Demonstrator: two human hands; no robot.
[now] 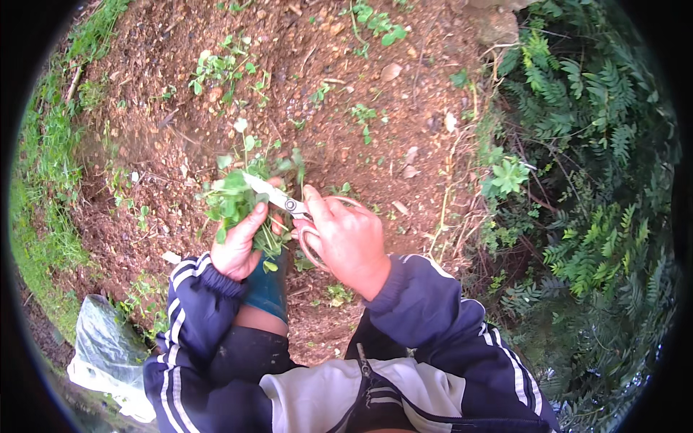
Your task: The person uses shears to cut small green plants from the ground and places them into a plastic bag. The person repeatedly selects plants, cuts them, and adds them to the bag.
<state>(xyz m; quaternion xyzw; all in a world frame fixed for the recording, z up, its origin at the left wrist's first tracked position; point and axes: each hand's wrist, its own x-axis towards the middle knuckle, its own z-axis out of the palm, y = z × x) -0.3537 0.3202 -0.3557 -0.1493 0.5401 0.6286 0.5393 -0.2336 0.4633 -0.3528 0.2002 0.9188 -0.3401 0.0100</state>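
Observation:
My left hand [243, 241] grips a bunch of leafy green stems [233, 203], which spill out above and below the fingers. Around the handles of a pair of scissors [291, 205] my right hand [346, 233] is closed. The scissor blades point up and left into the bunch, near my left thumb. Leaves hide part of the blades, so how far apart they are is hard to tell.
Reddish stony soil [325, 135] with scattered green sprigs [219, 70] lies ahead. Dense shrubs [595, 135] border the right side, grass [43, 200] the left. A clear plastic bag [103, 346] stands at lower left. A blue-green boot [268, 289] is below my hands.

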